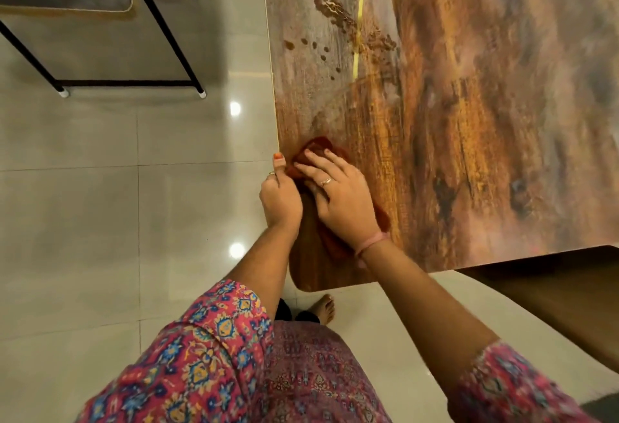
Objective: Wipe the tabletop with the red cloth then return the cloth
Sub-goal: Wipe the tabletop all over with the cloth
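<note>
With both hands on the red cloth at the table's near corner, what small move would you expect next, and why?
Probably a push of the crumpled red cloth away from the edge, up the brown wood-patterned tabletop. The right hand lies flat on it with fingers spread, the left hand grips its edge at the table's rim, and the cloth sits at the near corner, leaving most of the surface ahead.

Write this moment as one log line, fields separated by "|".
phase: wiping | right hand: flat on red cloth | left hand: at tabletop edge, holding cloth side | cloth: near table corner
</note>
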`<state>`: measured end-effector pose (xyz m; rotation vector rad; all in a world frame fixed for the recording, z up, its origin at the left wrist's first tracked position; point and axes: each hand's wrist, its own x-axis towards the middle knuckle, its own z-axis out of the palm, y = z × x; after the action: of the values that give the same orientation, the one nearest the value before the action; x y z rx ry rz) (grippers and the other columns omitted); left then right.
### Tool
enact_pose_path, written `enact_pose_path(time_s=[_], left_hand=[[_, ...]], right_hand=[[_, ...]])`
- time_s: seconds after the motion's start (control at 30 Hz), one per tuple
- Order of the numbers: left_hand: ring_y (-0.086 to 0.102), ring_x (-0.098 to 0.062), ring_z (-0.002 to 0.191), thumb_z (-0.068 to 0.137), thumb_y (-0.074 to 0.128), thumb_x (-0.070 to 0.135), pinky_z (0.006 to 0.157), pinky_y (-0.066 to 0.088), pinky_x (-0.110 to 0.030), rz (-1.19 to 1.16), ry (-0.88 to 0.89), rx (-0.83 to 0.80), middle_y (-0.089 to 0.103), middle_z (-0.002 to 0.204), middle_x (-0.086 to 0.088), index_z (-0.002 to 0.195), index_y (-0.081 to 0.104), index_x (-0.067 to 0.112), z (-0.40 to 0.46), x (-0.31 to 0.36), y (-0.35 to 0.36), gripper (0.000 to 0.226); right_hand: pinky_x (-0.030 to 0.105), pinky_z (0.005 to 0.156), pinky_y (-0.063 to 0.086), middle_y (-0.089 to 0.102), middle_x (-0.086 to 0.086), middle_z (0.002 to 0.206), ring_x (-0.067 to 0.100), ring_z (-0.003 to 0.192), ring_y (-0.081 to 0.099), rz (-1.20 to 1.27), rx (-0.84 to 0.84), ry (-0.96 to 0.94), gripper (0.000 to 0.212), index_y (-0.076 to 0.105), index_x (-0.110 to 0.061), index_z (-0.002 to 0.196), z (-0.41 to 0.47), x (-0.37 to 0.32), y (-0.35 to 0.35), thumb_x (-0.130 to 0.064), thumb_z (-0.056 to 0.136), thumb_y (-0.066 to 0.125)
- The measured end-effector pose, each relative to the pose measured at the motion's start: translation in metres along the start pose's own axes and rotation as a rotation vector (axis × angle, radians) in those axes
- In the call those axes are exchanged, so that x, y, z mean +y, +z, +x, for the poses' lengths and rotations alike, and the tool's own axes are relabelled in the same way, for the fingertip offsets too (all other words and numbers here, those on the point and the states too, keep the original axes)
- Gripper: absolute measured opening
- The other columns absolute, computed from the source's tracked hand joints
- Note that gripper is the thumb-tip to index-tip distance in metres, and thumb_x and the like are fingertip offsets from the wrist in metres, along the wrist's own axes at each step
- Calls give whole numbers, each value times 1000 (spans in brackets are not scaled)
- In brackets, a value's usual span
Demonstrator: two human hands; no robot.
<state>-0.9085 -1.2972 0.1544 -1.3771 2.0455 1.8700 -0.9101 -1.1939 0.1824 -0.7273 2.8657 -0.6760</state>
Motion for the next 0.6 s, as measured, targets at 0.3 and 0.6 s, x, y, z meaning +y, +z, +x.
enact_pose_path(time_s=[0.3,0.6], left_hand=[[61,-28,86,97,27,56,83,53,-43,10,-20,-40,66,91,-16,86,62,1,-1,1,-2,66],[61,-29,85,96,27,56,82,52,-42,43,-44,-22,64,87,-14,78,59,6,1,1,-2,62]], right_hand=[[35,116,24,44,1,147,22,136,38,-72,207,611,40,55,-22,134,105,110,-66,-16,97,43],[49,91,47,51,11,140,37,123,49,-318,37,285,40,55,-17,135,16,53,-35,-16,96,46]])
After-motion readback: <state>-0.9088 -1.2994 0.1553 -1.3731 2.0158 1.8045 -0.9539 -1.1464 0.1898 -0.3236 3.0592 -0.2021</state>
